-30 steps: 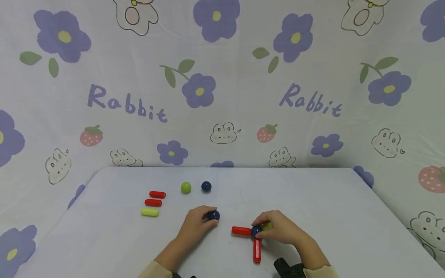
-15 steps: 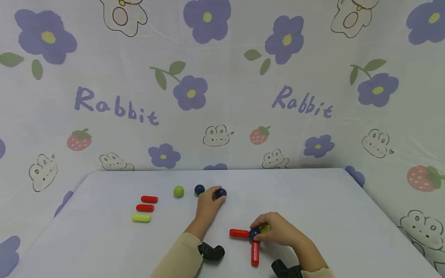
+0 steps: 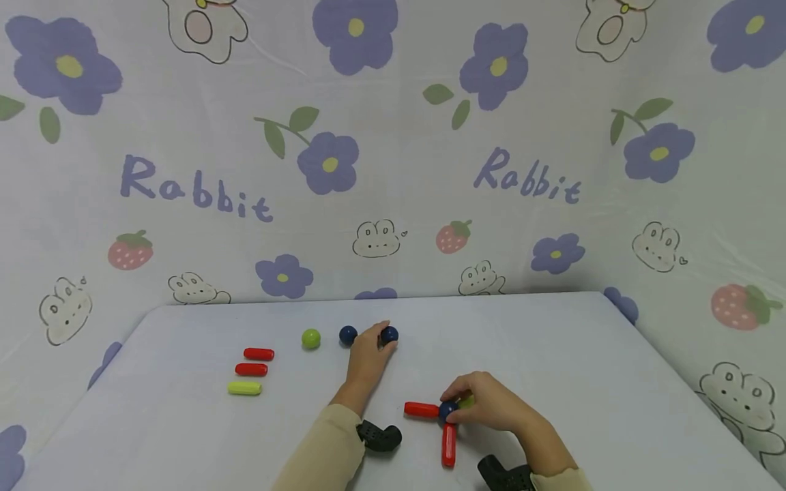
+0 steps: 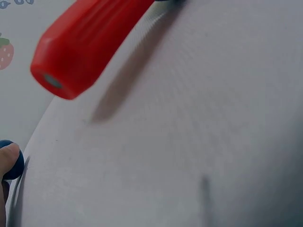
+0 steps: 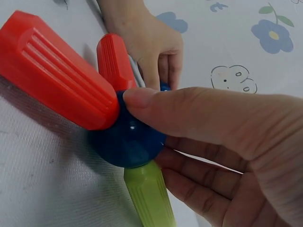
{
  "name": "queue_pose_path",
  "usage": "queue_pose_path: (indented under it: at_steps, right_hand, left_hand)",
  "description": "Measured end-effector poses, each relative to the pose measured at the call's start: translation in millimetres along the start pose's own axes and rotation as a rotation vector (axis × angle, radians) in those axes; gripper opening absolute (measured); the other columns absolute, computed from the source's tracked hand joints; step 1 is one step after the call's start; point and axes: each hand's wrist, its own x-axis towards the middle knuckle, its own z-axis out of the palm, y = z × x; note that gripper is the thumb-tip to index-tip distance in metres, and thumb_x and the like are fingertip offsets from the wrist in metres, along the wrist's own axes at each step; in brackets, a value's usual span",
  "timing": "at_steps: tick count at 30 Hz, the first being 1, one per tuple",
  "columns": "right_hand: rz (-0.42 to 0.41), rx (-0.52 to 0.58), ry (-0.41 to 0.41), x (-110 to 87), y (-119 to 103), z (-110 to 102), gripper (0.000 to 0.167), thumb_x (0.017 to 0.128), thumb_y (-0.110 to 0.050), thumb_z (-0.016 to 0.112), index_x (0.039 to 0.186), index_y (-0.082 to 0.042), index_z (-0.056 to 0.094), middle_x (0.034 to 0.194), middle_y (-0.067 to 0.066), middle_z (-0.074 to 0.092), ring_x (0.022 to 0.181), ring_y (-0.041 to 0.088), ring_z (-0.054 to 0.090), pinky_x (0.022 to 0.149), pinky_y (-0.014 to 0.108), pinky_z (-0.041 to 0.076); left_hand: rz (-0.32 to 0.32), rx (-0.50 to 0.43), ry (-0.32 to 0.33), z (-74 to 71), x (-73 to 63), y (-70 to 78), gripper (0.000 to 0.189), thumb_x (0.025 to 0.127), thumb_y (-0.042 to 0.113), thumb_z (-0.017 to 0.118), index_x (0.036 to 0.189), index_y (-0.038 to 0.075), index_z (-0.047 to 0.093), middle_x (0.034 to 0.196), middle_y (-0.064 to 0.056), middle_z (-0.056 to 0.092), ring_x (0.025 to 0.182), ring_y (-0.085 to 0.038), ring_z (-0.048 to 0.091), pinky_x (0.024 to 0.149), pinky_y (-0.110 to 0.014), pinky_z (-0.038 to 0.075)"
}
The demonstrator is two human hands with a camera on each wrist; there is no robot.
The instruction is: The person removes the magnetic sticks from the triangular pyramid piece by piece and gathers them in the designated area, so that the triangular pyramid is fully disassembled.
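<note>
At the back of the table, my left hand holds a dark blue ball between thumb and fingers, close to the tabletop. My right hand pinches another blue ball, which joins several ridged building rods. One red rod points left from it and a second red rod points toward me. A yellow-green rod sticks out on the far side, partly hidden by the right hand in the head view. The left wrist view shows a grey spot in a red rod's end.
Left of the left hand stand a blue ball and a green ball. Farther left lie two loose red rods and a yellow-green rod. A patterned cloth hangs behind the white table.
My left hand has carried its blue ball from beside the joined rods to the back, near the other loose balls. The right hand keeps its hold. The head view has shifted slightly.
</note>
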Motion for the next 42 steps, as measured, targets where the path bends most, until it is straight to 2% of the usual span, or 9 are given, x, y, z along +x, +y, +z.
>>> queue_pose_path:
  at_steps: [11, 20, 23, 27, 30, 34, 37, 39, 42]
  right_hand:
    - [-0.023, 0.002, 0.01, 1.1, -2, 2, 0.024, 0.073, -0.012, 0.078, 0.095, -0.004, 0.071, 0.095, 0.005, 0.069, 0.089, 0.017, 0.057, 0.079, 0.037, 0.053]
    - [-0.002, 0.011, -0.015, 3.4, -4, 1, 0.026, 0.074, -0.007, 0.075, 0.1, -0.005, 0.07, 0.101, 0.006, 0.068, 0.094, 0.019, 0.057, 0.086, 0.043, 0.052]
    - [-0.002, 0.029, -0.031, 4.1, -4, 2, 0.027, 0.075, -0.005, 0.074, 0.102, -0.005, 0.07, 0.103, 0.007, 0.068, 0.095, 0.02, 0.057, 0.087, 0.045, 0.052]
    - [-0.036, 0.022, -0.022, 6.0, -3, 4, 0.027, 0.076, -0.008, 0.074, 0.102, -0.003, 0.069, 0.102, 0.009, 0.068, 0.091, 0.019, 0.058, 0.082, 0.039, 0.053]
    - [-0.059, 0.007, -0.001, 8.5, -3, 9, 0.027, 0.077, -0.012, 0.075, 0.101, -0.002, 0.069, 0.101, 0.01, 0.068, 0.087, 0.017, 0.059, 0.076, 0.032, 0.054]
    - [-0.089, -0.017, 0.034, 10.9, -4, 15, 0.028, 0.077, -0.015, 0.075, 0.099, -0.001, 0.069, 0.098, 0.009, 0.068, 0.086, 0.017, 0.061, 0.075, 0.033, 0.055]
    - [-0.107, -0.032, 0.055, 11.2, -5, 19, 0.027, 0.077, -0.015, 0.075, 0.099, -0.001, 0.069, 0.097, 0.008, 0.068, 0.087, 0.018, 0.062, 0.079, 0.039, 0.055]
    - [-0.107, -0.032, 0.058, 11.2, -6, 21, 0.026, 0.077, -0.015, 0.075, 0.098, -0.002, 0.069, 0.097, 0.007, 0.068, 0.088, 0.019, 0.062, 0.08, 0.041, 0.054]
    - [-0.118, -0.026, 0.053, 11.9, -8, 23, 0.026, 0.078, -0.014, 0.074, 0.099, -0.001, 0.068, 0.098, 0.008, 0.068, 0.09, 0.021, 0.063, 0.081, 0.042, 0.054]
  left_hand:
    - [0.017, 0.007, 0.028, -3.0, 0.1, -1.5, 0.044, 0.082, 0.013, 0.07, 0.123, 0.003, 0.058, 0.125, -0.014, 0.06, 0.117, -0.027, 0.056, 0.098, -0.036, 0.046]
    - [0.129, 0.046, 0.111, -9.8, -3.1, -2.1, 0.044, 0.08, 0.013, 0.072, 0.121, 0.003, 0.058, 0.132, -0.013, 0.055, 0.124, -0.026, 0.051, 0.103, -0.036, 0.041]
    - [0.197, 0.077, 0.152, -15.1, -11.2, -2.3, 0.04, 0.081, 0.016, 0.072, 0.118, 0.005, 0.06, 0.131, -0.011, 0.057, 0.122, -0.024, 0.053, 0.101, -0.035, 0.043]
    - [0.266, 0.046, 0.166, -31.2, -34.9, 1.1, 0.031, 0.082, 0.019, 0.071, 0.109, 0.006, 0.065, 0.118, -0.006, 0.065, 0.112, -0.019, 0.06, 0.095, -0.033, 0.048]
    - [0.284, -0.012, 0.065, -46.1, -58.9, 7.3, 0.021, 0.082, 0.021, 0.071, 0.099, 0.009, 0.067, 0.099, 0.0, 0.068, 0.095, -0.012, 0.062, 0.085, -0.03, 0.052]
    - [0.278, -0.019, -0.271, -58.9, -90.4, 21.4, 0.028, 0.08, 0.037, 0.071, 0.096, 0.015, 0.067, 0.088, 0.008, 0.065, 0.082, -0.003, 0.056, 0.075, -0.02, 0.051]
    - [0.239, 0.05, -0.493, -61.0, -105.3, 36.3, 0.038, 0.077, 0.045, 0.072, 0.101, 0.016, 0.067, 0.085, 0.012, 0.06, 0.079, 0.001, 0.051, 0.073, -0.016, 0.048]
    - [0.209, 0.099, -0.559, -60.1, -109.8, 43.7, 0.038, 0.077, 0.044, 0.073, 0.102, 0.016, 0.066, 0.082, 0.014, 0.056, 0.076, 0.001, 0.046, 0.071, -0.014, 0.046]
    - [0.182, 0.145, -0.581, -60.2, -111.1, 49.1, 0.033, 0.078, 0.037, 0.073, 0.101, 0.014, 0.066, 0.079, 0.013, 0.052, 0.074, 0.001, 0.043, 0.068, -0.014, 0.044]
